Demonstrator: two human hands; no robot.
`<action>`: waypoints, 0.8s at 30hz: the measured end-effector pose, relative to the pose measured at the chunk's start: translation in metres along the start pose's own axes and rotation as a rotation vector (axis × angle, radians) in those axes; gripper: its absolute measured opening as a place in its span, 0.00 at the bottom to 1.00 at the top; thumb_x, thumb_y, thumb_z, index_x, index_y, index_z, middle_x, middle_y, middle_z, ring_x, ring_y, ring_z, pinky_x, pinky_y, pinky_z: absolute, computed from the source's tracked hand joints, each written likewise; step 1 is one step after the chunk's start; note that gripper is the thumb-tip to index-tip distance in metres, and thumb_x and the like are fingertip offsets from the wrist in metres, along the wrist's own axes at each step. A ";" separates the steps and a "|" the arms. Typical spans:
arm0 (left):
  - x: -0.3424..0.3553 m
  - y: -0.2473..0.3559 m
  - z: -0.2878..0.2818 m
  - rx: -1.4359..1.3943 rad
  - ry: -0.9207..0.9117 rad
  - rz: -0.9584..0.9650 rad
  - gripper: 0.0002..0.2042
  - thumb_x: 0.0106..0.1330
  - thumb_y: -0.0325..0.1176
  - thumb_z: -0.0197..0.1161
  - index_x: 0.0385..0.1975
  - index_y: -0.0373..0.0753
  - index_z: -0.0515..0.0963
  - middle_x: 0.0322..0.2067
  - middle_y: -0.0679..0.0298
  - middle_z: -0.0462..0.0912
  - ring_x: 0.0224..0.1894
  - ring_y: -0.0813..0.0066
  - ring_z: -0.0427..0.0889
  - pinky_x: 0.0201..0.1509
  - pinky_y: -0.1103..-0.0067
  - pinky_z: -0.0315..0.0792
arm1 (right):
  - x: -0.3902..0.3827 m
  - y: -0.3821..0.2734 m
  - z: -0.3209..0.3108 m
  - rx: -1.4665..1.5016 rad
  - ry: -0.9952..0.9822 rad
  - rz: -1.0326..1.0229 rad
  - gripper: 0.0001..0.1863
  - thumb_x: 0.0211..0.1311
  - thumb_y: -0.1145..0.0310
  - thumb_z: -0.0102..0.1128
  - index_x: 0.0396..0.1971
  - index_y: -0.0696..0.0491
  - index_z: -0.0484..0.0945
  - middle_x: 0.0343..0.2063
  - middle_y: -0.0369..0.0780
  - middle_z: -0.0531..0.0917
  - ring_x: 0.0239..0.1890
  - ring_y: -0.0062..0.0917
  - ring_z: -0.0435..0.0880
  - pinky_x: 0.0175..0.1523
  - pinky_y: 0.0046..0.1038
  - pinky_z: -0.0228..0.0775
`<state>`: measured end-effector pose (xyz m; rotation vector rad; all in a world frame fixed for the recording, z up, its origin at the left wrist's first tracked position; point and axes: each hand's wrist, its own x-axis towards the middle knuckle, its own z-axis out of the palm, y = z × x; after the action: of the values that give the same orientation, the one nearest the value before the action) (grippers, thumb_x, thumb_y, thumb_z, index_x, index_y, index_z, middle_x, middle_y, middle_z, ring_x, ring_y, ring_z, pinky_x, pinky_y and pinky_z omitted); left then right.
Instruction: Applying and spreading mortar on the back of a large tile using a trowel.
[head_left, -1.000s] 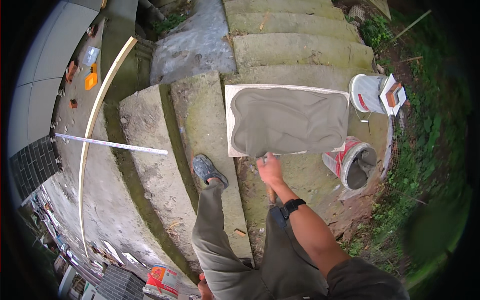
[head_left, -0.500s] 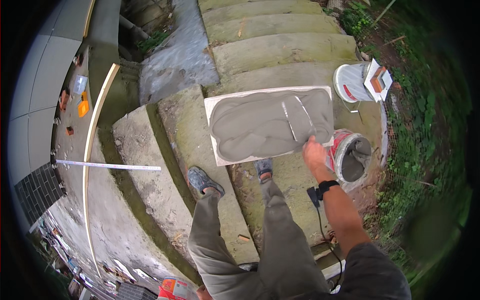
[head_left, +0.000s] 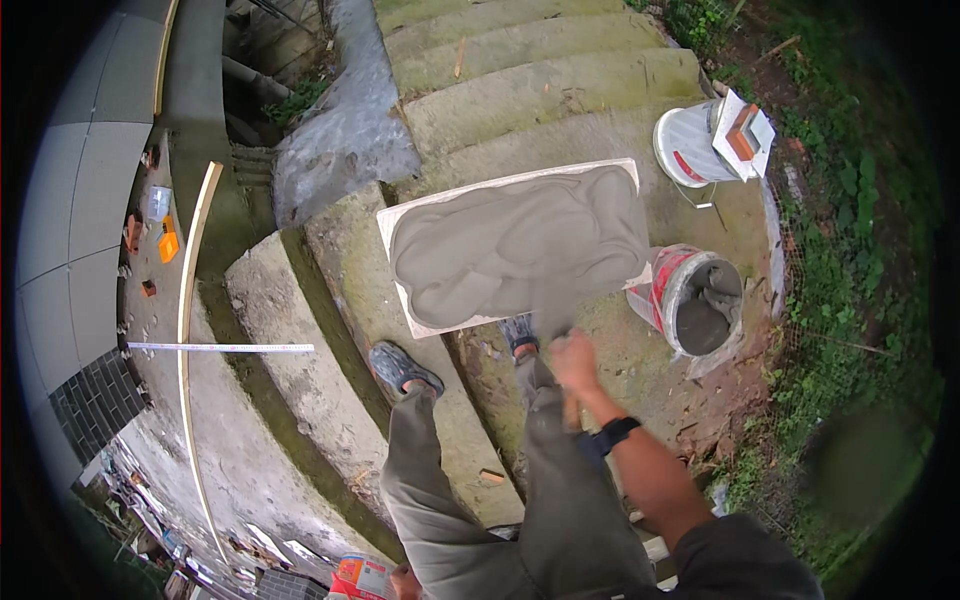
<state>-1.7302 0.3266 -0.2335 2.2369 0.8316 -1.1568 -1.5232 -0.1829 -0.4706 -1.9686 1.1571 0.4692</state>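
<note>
Right hand: this hand (head_left: 573, 362) is clamping round the handle of a trowel (head_left: 553, 312), just right of the frame's middle and below it; the fingers are closing together on it.
Trowel: its grey blade is pointing up the frame, blurring over the lower edge of the mortar, while the handle's wooden end is showing below the fist.
Left hand: this one (head_left: 405, 582) is peeping in at the bottom edge, left of centre, mostly hiding behind the leg; whether it is gripping anything, I cannot tell. It is sitting just beside a red and white container (head_left: 360, 578).
Mortar: the wet grey layer (head_left: 500, 245) is covering most of a pale slab (head_left: 420, 326) in the centre of the frame, lying in uneven ridges and leaving a pale rim.
Mortar bucket: a red and white bucket (head_left: 662, 292) is leaning right of centre, holding more grey mix.
White bucket: another bucket (head_left: 682, 148) is standing at the upper right, carrying a white sheet with an orange-brown block.
Left side: a long wooden strip (head_left: 187, 290) is running down the frame, and a white measuring strip (head_left: 240, 348) is crossing it.
Shoes: two dark clogs (head_left: 405, 367) are resting below the slab.
</note>
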 end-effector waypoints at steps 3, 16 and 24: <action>-0.002 -0.004 0.008 0.020 0.014 -0.003 0.13 0.65 0.35 0.61 0.35 0.28 0.81 0.25 0.56 0.84 0.25 0.67 0.86 0.28 0.69 0.81 | -0.056 -0.048 0.046 -0.116 -0.127 -0.085 0.19 0.60 0.61 0.56 0.40 0.65 0.73 0.30 0.59 0.83 0.38 0.54 0.84 0.43 0.51 0.76; 0.049 -0.122 0.017 -0.476 -0.044 -0.437 0.12 0.69 0.35 0.58 0.35 0.29 0.75 0.24 0.54 0.82 0.22 0.65 0.84 0.24 0.72 0.79 | -0.005 0.029 -0.077 -0.837 -0.085 -0.154 0.11 0.65 0.65 0.54 0.39 0.58 0.74 0.29 0.52 0.86 0.33 0.44 0.88 0.39 0.44 0.81; 0.069 -0.179 0.039 -0.369 -0.111 -0.376 0.12 0.70 0.34 0.58 0.41 0.29 0.77 0.27 0.54 0.83 0.27 0.63 0.86 0.27 0.72 0.82 | -0.027 0.108 0.041 -0.145 0.334 -0.087 0.17 0.63 0.60 0.62 0.33 0.61 0.73 0.24 0.56 0.81 0.29 0.53 0.83 0.34 0.48 0.72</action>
<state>-1.8458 0.4463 -0.3364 1.7473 1.3377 -1.1626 -1.6262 -0.1652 -0.5264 -2.2749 1.2619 0.1865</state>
